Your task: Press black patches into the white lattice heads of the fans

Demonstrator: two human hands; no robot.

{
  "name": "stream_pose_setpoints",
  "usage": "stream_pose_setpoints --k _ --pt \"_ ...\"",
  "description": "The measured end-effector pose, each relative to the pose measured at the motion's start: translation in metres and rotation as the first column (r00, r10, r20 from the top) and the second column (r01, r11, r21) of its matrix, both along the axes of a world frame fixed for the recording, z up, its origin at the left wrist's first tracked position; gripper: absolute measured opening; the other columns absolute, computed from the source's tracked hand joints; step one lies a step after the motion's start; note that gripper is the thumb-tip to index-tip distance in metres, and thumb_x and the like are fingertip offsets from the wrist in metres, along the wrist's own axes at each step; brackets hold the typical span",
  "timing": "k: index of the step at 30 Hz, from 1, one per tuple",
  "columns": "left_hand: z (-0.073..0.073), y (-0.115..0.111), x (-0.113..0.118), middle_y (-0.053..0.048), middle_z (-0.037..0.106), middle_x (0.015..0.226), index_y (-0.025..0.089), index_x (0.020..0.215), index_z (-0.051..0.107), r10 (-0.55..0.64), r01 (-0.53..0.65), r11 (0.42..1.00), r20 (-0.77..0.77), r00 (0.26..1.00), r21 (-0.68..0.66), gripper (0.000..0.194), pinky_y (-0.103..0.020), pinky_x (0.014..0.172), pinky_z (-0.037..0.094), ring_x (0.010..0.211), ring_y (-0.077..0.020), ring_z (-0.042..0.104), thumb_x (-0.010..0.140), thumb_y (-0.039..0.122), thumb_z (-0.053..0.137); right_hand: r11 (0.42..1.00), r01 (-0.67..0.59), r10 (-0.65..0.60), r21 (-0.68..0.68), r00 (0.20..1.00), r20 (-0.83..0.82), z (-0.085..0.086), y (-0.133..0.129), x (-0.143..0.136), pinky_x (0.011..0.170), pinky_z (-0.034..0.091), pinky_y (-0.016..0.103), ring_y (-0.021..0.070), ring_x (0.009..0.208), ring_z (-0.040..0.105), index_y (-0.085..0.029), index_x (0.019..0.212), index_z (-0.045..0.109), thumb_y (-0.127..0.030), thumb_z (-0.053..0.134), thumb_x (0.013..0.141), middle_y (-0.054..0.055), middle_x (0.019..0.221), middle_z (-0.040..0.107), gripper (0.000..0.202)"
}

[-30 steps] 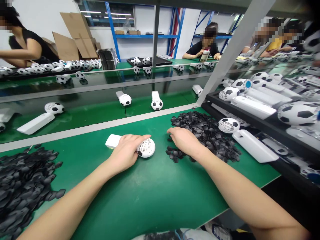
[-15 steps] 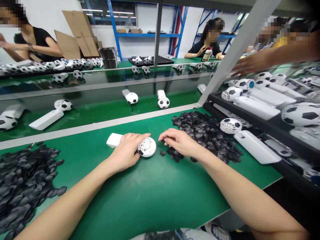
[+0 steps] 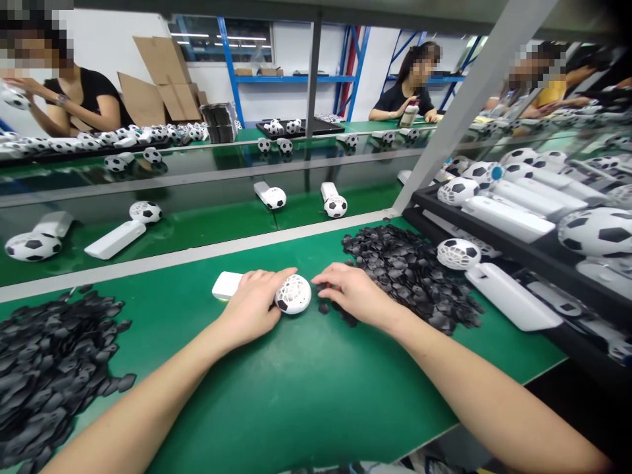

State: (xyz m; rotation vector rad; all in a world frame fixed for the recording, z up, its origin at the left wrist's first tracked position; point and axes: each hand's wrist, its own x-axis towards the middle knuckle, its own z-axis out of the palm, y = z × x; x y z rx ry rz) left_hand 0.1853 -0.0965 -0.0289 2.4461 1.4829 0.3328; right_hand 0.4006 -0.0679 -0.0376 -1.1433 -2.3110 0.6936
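Under my left hand [image 3: 254, 299] lies what looks like a white handheld fan [image 3: 295, 294], its round head patterned like a football with open lattice cells. My fingers wrap over its neck, and the white handle [image 3: 227, 285] sticks out on the left. Just right of the head, my right hand [image 3: 353, 289] has thumb and fingers pinched, with a small black pentagon piece [image 3: 321, 287] seemingly between the tips. Another black piece [image 3: 323, 308] lies on the green table below them. A pile of black pieces [image 3: 399, 270] spreads behind and right of that hand.
A second heap of black pieces [image 3: 44, 368] covers the table's left side. Beyond a pale rail [image 3: 197, 253], football-headed fans [image 3: 116, 238] lie on a green conveyor [image 3: 212, 227]. Loaded black trays [image 3: 429, 197] and a slanted grey post [image 3: 469, 99] stand right. Co-workers sit opposite.
The view has shifted slightly. Fans on the conveyor have moved right. My right fingertips have closed in beside the fan's head, while my left hand keeps its hold. A co-worker's reaching arm at right has withdrawn.
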Motion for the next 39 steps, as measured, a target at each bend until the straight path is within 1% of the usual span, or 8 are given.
stream_pose_setpoints --k 3,7,12,19,23,26,32,39 --pt "0.0 -0.001 0.002 -0.004 0.054 0.122 0.024 0.128 0.038 0.039 -0.039 0.999 -0.025 0.999 0.009 0.062 -0.043 0.089 0.034 0.103 -0.0265 0.047 0.068 0.012 0.043 0.99 -0.005 0.0 0.144 1.0 0.03 0.001 0.0 0.002 0.077 0.045 0.03 0.0165 0.081 0.056 -0.018 0.093 0.064 -0.018 0.053 0.085 0.005 0.086 0.058 0.014" --pt "0.002 -0.001 0.003 -0.004 0.054 0.121 0.023 0.127 0.039 0.057 -0.057 0.998 -0.038 0.998 0.003 0.06 -0.043 0.087 0.035 0.102 -0.0265 0.048 0.068 0.012 0.042 0.962 0.021 -0.026 0.272 1.0 0.013 0.005 0.0 0.004 0.074 0.044 0.029 0.0171 0.08 0.053 -0.018 0.083 0.065 -0.023 0.054 0.086 0.005 0.083 0.057 0.013" --pt "0.002 -0.001 0.002 -0.003 0.055 0.121 0.025 0.126 0.039 0.063 -0.063 0.998 -0.027 0.998 0.008 0.059 -0.042 0.087 0.035 0.103 -0.0266 0.049 0.069 0.013 0.042 0.997 0.024 -0.018 0.078 0.997 -0.074 0.013 -0.002 0.004 0.073 0.044 0.027 0.0144 0.078 0.056 -0.021 0.09 0.064 -0.017 0.054 0.083 0.001 0.083 0.062 0.012" --pt "0.002 -0.002 0.002 -0.004 0.055 0.121 0.024 0.126 0.04 0.066 -0.066 0.998 -0.011 0.998 -0.002 0.059 -0.043 0.088 0.034 0.103 -0.0273 0.048 0.069 0.018 0.049 0.989 -0.048 0.016 -0.138 0.974 -0.224 0.015 -0.009 0.002 0.069 0.046 0.027 0.0146 0.074 0.058 -0.02 0.086 0.061 -0.019 0.054 0.083 0.0 0.081 0.062 0.008" --pt "0.004 -0.003 0.004 -0.006 0.056 0.116 0.024 0.126 0.041 0.082 -0.081 0.996 0.019 0.996 -0.03 0.069 -0.044 0.088 0.034 0.103 -0.0292 0.048 0.066 0.049 0.061 0.987 -0.139 0.114 -0.075 0.955 -0.273 0.012 -0.013 -0.005 0.076 0.044 0.027 0.0137 0.079 0.056 -0.019 0.08 0.065 -0.016 0.06 0.079 0.001 0.083 0.06 0.006" --pt "0.004 -0.003 0.007 -0.006 0.058 0.112 0.023 0.123 0.045 0.117 -0.116 0.993 0.035 0.993 -0.033 0.073 -0.044 0.087 0.034 0.102 -0.0294 0.048 0.064 0.064 0.057 0.99 -0.134 0.116 -0.038 0.945 -0.306 0.006 -0.012 -0.012 0.074 0.043 0.027 0.0131 0.077 0.055 -0.018 0.078 0.066 -0.013 0.062 0.077 0.001 0.078 0.06 0.006" --pt "0.0 -0.007 0.013 -0.005 0.061 0.105 0.021 0.116 0.051 0.145 -0.148 0.988 0.069 0.987 0.045 0.058 -0.043 0.088 0.034 0.099 -0.0269 0.051 0.071 0.058 0.054 0.992 -0.117 0.092 -0.045 0.926 -0.365 -0.004 -0.008 -0.018 0.07 0.042 0.025 0.0121 0.072 0.052 -0.016 0.071 0.061 -0.013 0.065 0.075 -0.001 0.073 0.056 0.007" --pt "0.0 -0.009 0.015 -0.003 0.061 0.104 0.022 0.113 0.051 0.17 -0.175 0.984 0.109 0.979 0.043 0.051 -0.043 0.09 0.034 0.097 -0.0253 0.051 0.071 0.051 0.056 0.986 -0.148 0.108 -0.078 0.92 -0.377 -0.004 -0.006 -0.017 0.068 0.042 0.024 0.0113 0.07 0.05 -0.016 0.072 0.059 -0.015 0.065 0.075 -0.001 0.076 0.053 0.007"
